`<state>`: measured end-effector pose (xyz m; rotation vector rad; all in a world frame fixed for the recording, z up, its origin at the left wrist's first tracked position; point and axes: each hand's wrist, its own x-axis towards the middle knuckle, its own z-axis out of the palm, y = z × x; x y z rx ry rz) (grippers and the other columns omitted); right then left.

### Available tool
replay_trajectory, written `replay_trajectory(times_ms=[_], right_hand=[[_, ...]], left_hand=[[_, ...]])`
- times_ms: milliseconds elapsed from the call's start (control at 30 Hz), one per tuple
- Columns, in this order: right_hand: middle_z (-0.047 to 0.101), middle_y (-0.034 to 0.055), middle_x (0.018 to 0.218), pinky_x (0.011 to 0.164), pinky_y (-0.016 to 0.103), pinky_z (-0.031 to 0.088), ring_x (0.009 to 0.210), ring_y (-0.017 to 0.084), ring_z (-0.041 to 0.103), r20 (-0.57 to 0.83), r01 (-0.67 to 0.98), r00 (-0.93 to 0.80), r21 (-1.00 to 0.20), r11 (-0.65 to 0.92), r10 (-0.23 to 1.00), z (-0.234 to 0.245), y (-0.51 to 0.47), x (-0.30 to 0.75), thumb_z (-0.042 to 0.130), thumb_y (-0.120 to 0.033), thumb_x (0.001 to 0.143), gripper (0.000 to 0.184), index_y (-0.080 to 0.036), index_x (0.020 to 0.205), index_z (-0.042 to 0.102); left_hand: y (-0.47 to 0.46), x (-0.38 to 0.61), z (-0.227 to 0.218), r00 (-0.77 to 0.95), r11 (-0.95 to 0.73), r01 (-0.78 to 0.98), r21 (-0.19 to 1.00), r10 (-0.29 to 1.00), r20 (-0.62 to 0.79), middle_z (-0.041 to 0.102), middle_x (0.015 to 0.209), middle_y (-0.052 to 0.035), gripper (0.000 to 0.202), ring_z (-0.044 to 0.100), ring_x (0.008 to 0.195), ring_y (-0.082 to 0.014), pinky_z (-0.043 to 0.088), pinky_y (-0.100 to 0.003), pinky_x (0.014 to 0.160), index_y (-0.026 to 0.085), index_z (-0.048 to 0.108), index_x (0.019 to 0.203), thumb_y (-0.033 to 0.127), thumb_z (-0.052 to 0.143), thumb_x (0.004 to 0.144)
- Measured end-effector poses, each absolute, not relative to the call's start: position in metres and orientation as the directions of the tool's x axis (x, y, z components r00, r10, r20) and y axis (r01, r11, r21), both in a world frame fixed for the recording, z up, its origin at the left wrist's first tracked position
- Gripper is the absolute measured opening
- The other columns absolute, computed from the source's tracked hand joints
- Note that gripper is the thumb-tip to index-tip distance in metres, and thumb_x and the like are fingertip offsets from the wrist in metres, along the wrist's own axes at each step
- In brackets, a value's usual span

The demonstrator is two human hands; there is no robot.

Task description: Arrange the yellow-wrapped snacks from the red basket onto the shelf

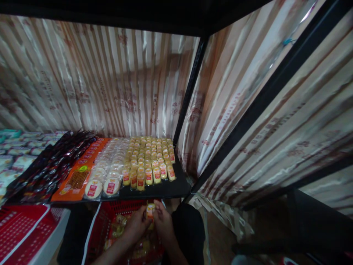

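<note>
Between my left hand (138,225) and my right hand (163,220) is a small yellow wrapped snack pack (150,210) with a red and white label. Fingers of both hands close on it from either side, above a red plastic basket (95,232). More yellow packs (118,226) lie loose inside that basket, partly hidden by my forearms. On the black shelf (162,188) just beyond my hands, similar yellow packs (149,176) stand in rows at the right end.
Left along the shelf are round white wrapped biscuits (111,186), an orange snack bag (74,176), dark shiny packets (52,171) and white packets (23,162). A second red basket (19,224) sits lower left. Black frame posts (190,92) and a printed curtain (124,81) enclose the shelf.
</note>
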<state>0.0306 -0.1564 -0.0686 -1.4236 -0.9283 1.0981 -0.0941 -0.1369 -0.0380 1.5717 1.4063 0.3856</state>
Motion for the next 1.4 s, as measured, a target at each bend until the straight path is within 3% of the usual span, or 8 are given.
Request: replay_trajectory(times_ms=[133,267,567,733,967,1167,1400], right_hand=[[0.069,0.0088,0.105,0.083,0.031,0.052,0.092,0.021,0.066,-0.080,0.074,0.317,-0.991,-0.109,0.945,-0.048,-0.155,0.046,0.052,-0.037,0.076,0.043,-0.017,0.113,0.060],[0.068,0.0107,0.107,0.082,0.030,0.052,0.092,0.020,0.066,-0.017,0.134,0.379,-0.988,-0.073,0.925,-0.031,-0.147,0.059,0.051,-0.041,0.078,0.049,-0.014,0.119,0.056],[0.060,0.0146,0.116,0.090,0.038,0.047,0.098,0.022,0.061,0.244,0.401,0.497,-0.916,0.029,0.833,-0.007,-0.117,0.084,0.044,-0.042,0.083,0.046,-0.016,0.119,0.057],[0.060,0.0140,0.114,0.093,0.038,0.043,0.104,0.023,0.056,0.337,0.483,0.547,-0.875,0.040,0.766,0.006,-0.097,0.098,0.039,-0.041,0.085,0.047,-0.016,0.121,0.056],[0.059,0.0138,0.113,0.093,0.039,0.042,0.104,0.022,0.055,0.456,0.555,0.578,-0.828,0.084,0.676,0.011,-0.058,0.124,0.038,-0.039,0.086,0.045,-0.015,0.120,0.056],[0.062,0.0143,0.109,0.090,0.038,0.043,0.102,0.022,0.056,0.511,0.579,0.583,-0.806,0.118,0.632,0.007,-0.021,0.145,0.038,-0.039,0.085,0.045,-0.013,0.116,0.058],[0.062,0.0137,0.108,0.088,0.037,0.044,0.097,0.022,0.057,0.478,0.563,0.584,-0.821,0.096,0.656,-0.006,0.006,0.160,0.038,-0.039,0.084,0.047,-0.014,0.120,0.056]], left_hand=[[-0.129,-0.082,-0.023,0.362,0.053,0.482,0.874,0.897,-0.254,0.067,0.083,-0.0017,0.025,0.059,0.075,-0.0152,0.045,-0.024,0.072,0.017,0.057,0.096,0.026,0.049,0.074],[-0.114,-0.066,-0.002,0.410,-0.022,0.344,0.939,0.903,-0.129,0.065,0.082,-0.0016,0.017,0.058,0.074,-0.0139,0.045,-0.023,0.070,0.017,0.056,0.088,0.023,0.046,0.075],[-0.079,-0.025,0.021,0.350,-0.152,0.414,0.897,0.937,-0.003,0.062,0.086,-0.0019,0.014,0.056,0.077,-0.0118,0.045,-0.022,0.073,0.017,0.057,0.087,0.015,0.048,0.076],[-0.054,-0.002,0.035,0.353,-0.258,0.524,0.812,0.933,0.068,0.059,0.077,-0.0016,0.013,0.053,0.072,-0.0117,0.044,-0.022,0.071,0.015,0.059,0.077,0.014,0.046,0.077],[-0.014,0.025,0.053,0.440,-0.293,0.483,0.825,0.896,0.060,0.067,0.088,-0.0043,0.027,0.058,0.078,-0.0135,0.045,-0.024,0.075,0.013,0.064,0.096,0.016,0.042,0.081],[0.020,0.042,0.072,0.471,-0.334,0.622,0.708,0.882,0.002,0.069,0.100,-0.0045,0.035,0.060,0.090,-0.0162,0.045,-0.024,0.080,0.018,0.064,0.107,0.019,0.040,0.082],[0.041,0.058,0.082,0.471,-0.441,0.778,0.448,0.881,0.049,0.069,0.092,-0.0062,0.029,0.059,0.090,-0.0206,0.044,-0.028,0.082,0.020,0.070,0.086,0.017,0.041,0.079]])
